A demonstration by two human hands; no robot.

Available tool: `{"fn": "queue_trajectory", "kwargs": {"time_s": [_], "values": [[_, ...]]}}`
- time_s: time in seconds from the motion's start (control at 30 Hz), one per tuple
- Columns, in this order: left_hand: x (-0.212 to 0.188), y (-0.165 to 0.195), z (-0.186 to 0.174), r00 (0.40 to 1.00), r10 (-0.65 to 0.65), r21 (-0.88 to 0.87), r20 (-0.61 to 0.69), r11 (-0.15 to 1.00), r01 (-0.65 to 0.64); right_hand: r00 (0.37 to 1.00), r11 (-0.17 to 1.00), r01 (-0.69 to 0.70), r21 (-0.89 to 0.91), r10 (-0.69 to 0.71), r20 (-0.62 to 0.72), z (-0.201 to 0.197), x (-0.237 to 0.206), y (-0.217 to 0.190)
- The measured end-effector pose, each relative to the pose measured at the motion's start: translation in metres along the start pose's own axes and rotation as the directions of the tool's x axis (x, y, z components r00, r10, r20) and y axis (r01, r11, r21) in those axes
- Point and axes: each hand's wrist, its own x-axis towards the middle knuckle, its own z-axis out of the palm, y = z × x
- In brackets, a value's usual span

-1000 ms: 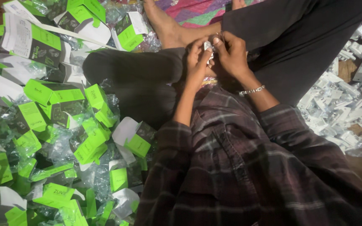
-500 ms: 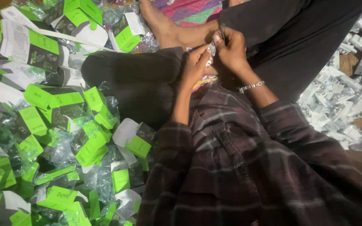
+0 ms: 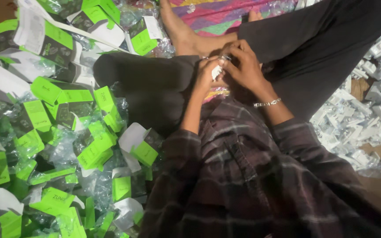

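Observation:
Both of my hands meet over my crossed legs in dark trousers. My left hand [image 3: 207, 72] and my right hand [image 3: 242, 66] pinch a small white item [image 3: 217, 71] between their fingertips; most of it is hidden by the fingers. A thin metal bracelet [image 3: 267, 103] circles my right wrist. My dark plaid sleeves fill the lower middle of the view.
A heap of opened green, white and black cartons [image 3: 62, 132] mixed with clear plastic wrap covers the floor at left. A pile of small white parts [image 3: 360, 114] lies at right. My bare foot [image 3: 179, 31] rests by a colourful striped cloth [image 3: 225, 13].
The hands stay pressed together on the small white item, fingers shifting slightly. The view has drifted a little; nothing was picked up or put down.

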Motion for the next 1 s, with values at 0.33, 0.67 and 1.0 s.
{"fn": "queue_trajectory", "kwargs": {"time_s": [0.33,0.67,1.0], "values": [[-0.006,0.002,-0.004,0.988,-0.091,-0.019,0.125,0.995,0.094,0.983,0.991,-0.08,0.109,0.097,-0.157,-0.019,0.013,-0.01],[-0.009,-0.007,0.017,0.958,0.159,0.504,0.239,0.823,-0.262,0.76,0.941,0.333,-0.064,-0.308,-0.572,-0.058,0.048,-0.109],[-0.022,0.013,0.034,0.923,0.329,0.628,0.2,0.68,-0.379,0.968,0.983,0.01,-0.185,-0.056,-0.243,-0.04,0.149,-0.141]]}}
